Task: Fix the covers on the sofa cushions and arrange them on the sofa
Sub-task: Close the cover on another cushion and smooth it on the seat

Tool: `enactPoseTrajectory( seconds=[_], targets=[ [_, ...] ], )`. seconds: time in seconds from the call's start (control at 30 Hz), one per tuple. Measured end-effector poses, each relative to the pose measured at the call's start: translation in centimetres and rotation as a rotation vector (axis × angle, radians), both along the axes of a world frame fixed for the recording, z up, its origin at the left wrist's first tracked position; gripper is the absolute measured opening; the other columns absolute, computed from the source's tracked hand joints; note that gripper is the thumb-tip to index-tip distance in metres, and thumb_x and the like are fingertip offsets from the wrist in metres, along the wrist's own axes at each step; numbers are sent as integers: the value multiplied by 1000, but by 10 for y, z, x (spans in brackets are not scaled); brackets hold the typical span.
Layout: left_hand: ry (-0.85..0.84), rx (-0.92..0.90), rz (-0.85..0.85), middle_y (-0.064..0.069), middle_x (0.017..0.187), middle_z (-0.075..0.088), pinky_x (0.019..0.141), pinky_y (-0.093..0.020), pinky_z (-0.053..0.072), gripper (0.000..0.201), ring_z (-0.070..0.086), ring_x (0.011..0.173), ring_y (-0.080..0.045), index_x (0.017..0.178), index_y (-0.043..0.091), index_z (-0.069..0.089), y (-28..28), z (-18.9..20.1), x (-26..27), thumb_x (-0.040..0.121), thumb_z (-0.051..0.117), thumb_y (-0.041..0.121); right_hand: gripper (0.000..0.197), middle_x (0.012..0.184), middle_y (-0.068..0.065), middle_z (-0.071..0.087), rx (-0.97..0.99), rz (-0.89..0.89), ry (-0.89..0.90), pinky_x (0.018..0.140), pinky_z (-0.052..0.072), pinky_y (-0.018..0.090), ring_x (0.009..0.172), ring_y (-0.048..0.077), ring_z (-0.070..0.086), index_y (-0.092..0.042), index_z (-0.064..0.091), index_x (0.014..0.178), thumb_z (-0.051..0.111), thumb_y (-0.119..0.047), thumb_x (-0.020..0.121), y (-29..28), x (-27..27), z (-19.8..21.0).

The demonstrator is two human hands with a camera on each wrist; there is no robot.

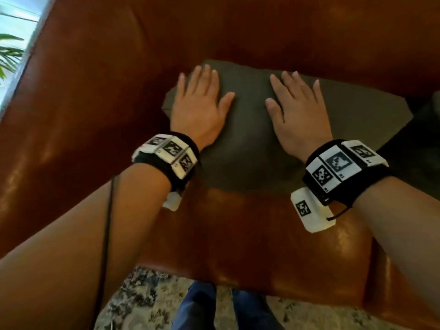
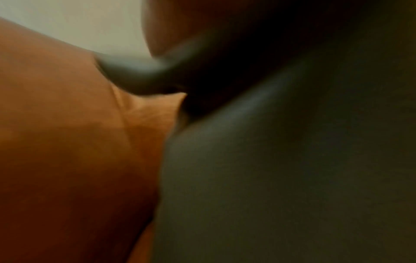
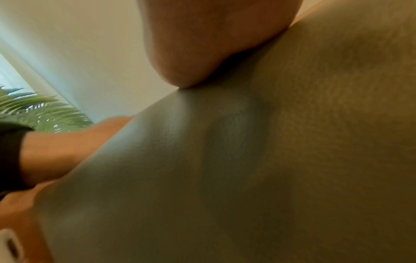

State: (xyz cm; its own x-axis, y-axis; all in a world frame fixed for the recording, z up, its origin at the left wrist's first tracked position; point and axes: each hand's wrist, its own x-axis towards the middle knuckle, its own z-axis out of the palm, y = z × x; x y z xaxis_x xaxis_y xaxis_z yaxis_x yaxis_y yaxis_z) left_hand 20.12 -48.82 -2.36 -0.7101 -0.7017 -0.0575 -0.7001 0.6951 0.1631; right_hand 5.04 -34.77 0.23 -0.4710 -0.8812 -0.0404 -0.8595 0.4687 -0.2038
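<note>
A grey-green cushion (image 1: pixel 247 139) leans against the backrest of a brown leather sofa (image 1: pixel 95 91), standing on its seat. Both my hands lie flat on its face with straight, spread fingers. My left hand (image 1: pixel 200 101) presses the cushion's left part and my right hand (image 1: pixel 297 108) presses to the right of its middle. In the left wrist view the cushion (image 2: pixel 281 169) fills the right side beside the brown leather (image 2: pixel 67 133). The right wrist view is filled by the cushion (image 3: pixel 225 169), with my right hand's palm (image 3: pixel 202 44) resting on it.
Another dark cushion (image 1: pixel 423 144) lies at the right edge on the sofa. A patterned rug (image 1: pixel 147 301) and my legs in blue trousers (image 1: pixel 200 308) are below the seat's front edge. A green plant (image 1: pixel 9 53) stands by the window at the far left.
</note>
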Motion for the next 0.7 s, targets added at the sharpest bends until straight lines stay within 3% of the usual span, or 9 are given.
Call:
enactPoseTrajectory(
  seconds=[0.07,0.13,0.2,0.27,0.37,0.47,0.53,0.63,0.7],
  targets=[
    [25,54,168,-14,157,29,121,-46,8,67,21,148,-28,150,6,30,-29,-5,27,102,15,50,54,160,5,23,-1,-25,-13,120,0,45,149,21,12,-21,24,152,20,-43,104,0,-6,1],
    [168,198,347,-18,150,40,118,-47,20,62,33,141,-33,142,2,42,-49,-6,58,104,18,43,53,159,5,24,3,-48,-5,120,0,46,149,22,13,-21,24,152,20,-43,104,1,-12,1],
    [384,337,520,-15,143,50,113,-37,29,55,44,133,-29,136,4,50,-47,-12,81,105,23,41,53,159,6,25,10,-58,14,119,1,47,149,22,13,-20,25,152,20,-43,104,-2,-14,0],
    [600,588,666,-4,140,54,112,-31,32,62,49,130,-19,137,15,53,-38,-22,87,98,29,57,53,159,6,26,3,-63,13,119,3,48,149,23,15,-20,26,152,20,-42,104,-7,-15,-1],
    [805,870,696,6,136,59,111,-46,36,68,53,128,-15,130,34,59,-25,-39,66,81,40,78,52,158,6,27,-12,-85,-15,119,5,49,148,23,17,-21,27,151,21,-42,104,-13,-20,-1],
    [933,1079,705,0,116,68,102,-52,45,39,62,111,-23,108,25,67,-13,-38,28,89,52,57,51,158,5,29,-21,-95,-26,119,6,48,148,22,18,-22,28,151,22,-41,104,-14,-22,-2],
    [921,1185,750,-5,108,66,99,-52,46,30,60,103,-27,95,19,64,-1,-51,10,87,52,45,51,157,5,29,-32,-103,-29,119,6,47,148,22,19,-22,29,151,23,-40,104,-13,-22,-3],
    [765,1032,635,-7,132,60,104,-50,45,49,57,121,-26,124,21,59,4,-91,17,83,52,47,51,158,5,29,-36,-102,-32,119,5,46,148,21,19,-22,28,151,23,-39,104,-10,-21,-7],
    [750,1083,676,-2,140,54,110,-49,38,36,51,129,-23,125,31,57,7,-107,25,95,47,49,51,157,5,29,-53,-98,-34,119,6,47,148,21,19,-21,29,151,23,-39,103,-8,-21,-11]
  ],
)
